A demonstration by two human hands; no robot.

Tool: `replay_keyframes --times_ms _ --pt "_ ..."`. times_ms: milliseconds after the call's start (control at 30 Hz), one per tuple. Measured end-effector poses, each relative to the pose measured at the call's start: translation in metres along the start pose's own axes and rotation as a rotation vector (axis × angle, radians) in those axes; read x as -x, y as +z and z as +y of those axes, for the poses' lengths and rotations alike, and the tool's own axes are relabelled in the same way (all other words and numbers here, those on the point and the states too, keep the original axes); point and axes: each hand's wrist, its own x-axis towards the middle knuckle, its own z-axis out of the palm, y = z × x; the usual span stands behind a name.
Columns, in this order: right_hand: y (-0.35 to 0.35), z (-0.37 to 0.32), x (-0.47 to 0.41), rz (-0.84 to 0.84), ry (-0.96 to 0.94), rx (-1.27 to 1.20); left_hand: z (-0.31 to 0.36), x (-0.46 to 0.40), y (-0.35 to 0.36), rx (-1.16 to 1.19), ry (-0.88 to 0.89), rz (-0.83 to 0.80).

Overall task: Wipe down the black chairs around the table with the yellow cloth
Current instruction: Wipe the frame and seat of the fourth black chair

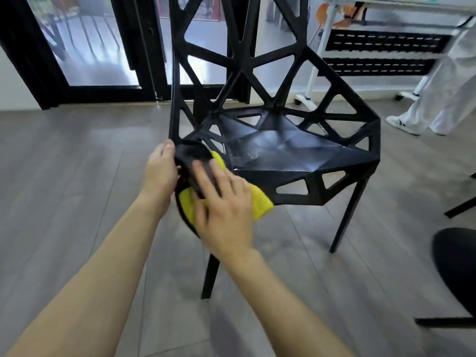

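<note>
A black chair [283, 150] with an open lattice back and a faceted seat stands tilted in front of me on the wooden floor. My left hand [161, 173] grips the near left corner of its frame, thumb on top. My right hand [224, 204] lies flat, fingers spread, pressing the yellow cloth [260, 202] against the chair's front left edge. Part of the cloth shows yellow below and to the right of my palm; the rest is hidden under the hand. The seat has a dull, smeared sheen.
A second black chair [456, 266] sits at the right edge. A person in white trousers and white shoes [435, 99] stands at the back right near a white rolling table [316, 60]. Black-framed glass doors [98, 47] lie behind.
</note>
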Motion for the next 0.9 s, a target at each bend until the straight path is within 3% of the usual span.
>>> replay_keyframes --times_ms 133,267,333,367,500,600,733,833,900 --pt "-0.011 0.050 -0.001 0.033 -0.144 0.049 0.010 0.004 0.003 -0.106 0.092 -0.025" --pt "-0.038 0.124 -0.007 0.202 0.324 0.133 0.007 0.003 0.000 -0.158 0.147 -0.081" --pt "-0.026 0.103 -0.005 0.252 0.477 0.119 0.005 0.004 0.000 -0.142 0.150 -0.080" --pt "-0.016 0.080 -0.002 0.252 0.452 0.100 0.003 0.004 -0.001 -0.138 0.153 -0.073" --pt "0.010 -0.010 0.001 0.052 0.110 0.029 -0.007 -0.001 -0.006 -0.178 0.204 -0.024" --pt "-0.004 -0.001 0.002 -0.062 0.014 0.013 -0.011 0.006 -0.010 -0.189 0.216 -0.040" --pt "-0.024 0.057 -0.024 -0.219 0.130 0.140 -0.005 0.018 -0.010 -0.161 0.173 -0.102" --pt "-0.005 0.088 -0.099 -0.544 0.285 0.161 -0.003 0.019 -0.011 -0.179 0.186 -0.117" --pt "0.007 0.084 -0.124 -0.668 0.245 0.111 -0.003 0.019 -0.013 -0.185 0.198 -0.124"
